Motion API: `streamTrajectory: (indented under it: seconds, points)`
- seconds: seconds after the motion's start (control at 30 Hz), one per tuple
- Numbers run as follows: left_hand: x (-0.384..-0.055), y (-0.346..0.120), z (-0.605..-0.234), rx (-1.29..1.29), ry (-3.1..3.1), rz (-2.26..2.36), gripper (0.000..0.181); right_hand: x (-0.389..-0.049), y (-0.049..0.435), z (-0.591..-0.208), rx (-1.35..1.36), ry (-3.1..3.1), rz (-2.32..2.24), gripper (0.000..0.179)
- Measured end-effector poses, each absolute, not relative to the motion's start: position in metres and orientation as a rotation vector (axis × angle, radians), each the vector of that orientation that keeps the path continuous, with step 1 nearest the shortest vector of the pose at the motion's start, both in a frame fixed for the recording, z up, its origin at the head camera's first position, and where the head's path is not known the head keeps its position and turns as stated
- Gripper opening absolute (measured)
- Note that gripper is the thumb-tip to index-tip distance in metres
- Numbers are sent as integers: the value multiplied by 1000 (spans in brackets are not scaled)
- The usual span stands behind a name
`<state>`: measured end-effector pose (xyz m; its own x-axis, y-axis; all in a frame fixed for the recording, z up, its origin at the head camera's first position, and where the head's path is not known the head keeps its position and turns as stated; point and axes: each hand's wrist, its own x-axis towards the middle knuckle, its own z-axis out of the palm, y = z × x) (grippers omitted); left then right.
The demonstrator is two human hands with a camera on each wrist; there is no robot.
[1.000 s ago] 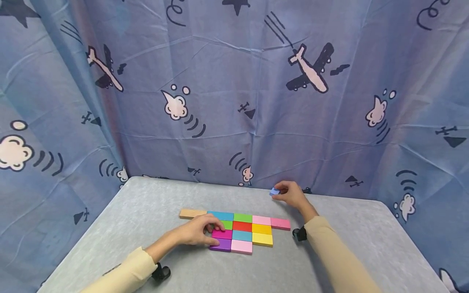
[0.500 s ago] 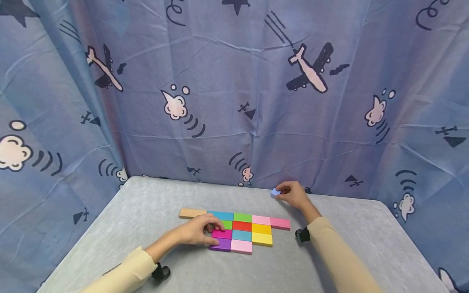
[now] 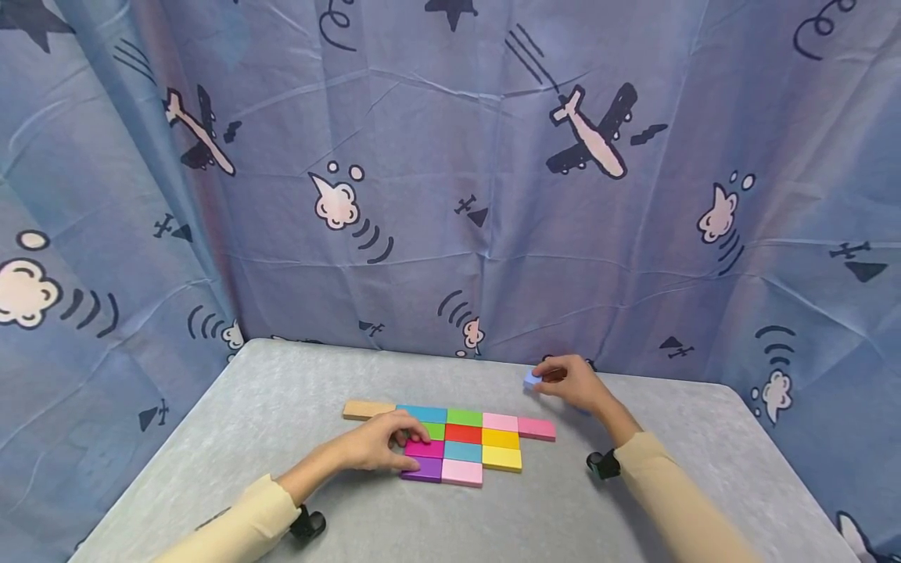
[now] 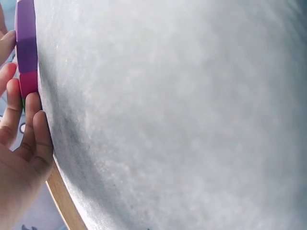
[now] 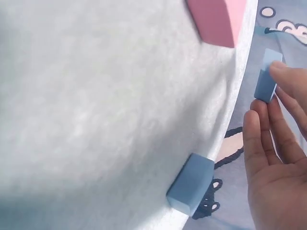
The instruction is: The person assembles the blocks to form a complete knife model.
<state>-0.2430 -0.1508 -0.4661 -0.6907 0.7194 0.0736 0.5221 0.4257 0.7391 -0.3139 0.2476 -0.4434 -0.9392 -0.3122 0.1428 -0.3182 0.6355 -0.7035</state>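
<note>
My right hand (image 3: 580, 387) pinches a small light blue block (image 3: 532, 381) between thumb and fingers, raised above the back of the table. In the right wrist view this block (image 5: 267, 76) stands on end in the fingertips. My left hand (image 3: 373, 444) lies at the left side of a flat layout of coloured blocks. Its thumb touches the purple block (image 3: 422, 470), and its fingers reach over the magenta block (image 3: 425, 449) and a green block (image 3: 436, 431), partly covering them.
A second blue block (image 5: 191, 184) lies on the table under the right wrist. The layout runs from a wooden block (image 3: 367, 409) to a dark pink block (image 3: 536, 428), with red, yellow and other blocks between. A printed curtain (image 3: 422, 195) hangs behind the table (image 3: 296, 375).
My right hand has come slightly nearer and to the right with the light blue block. A second blue block now shows beneath its wrist. The left hand stays in place.
</note>
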Motion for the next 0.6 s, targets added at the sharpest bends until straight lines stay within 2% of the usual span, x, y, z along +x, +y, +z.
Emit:
streamTrajectory:
  seconds: [0.6]
  points:
    - [-242,-150,-464,1066,2434,1126,31,-274,250,-437,847,-2812,1257,22]
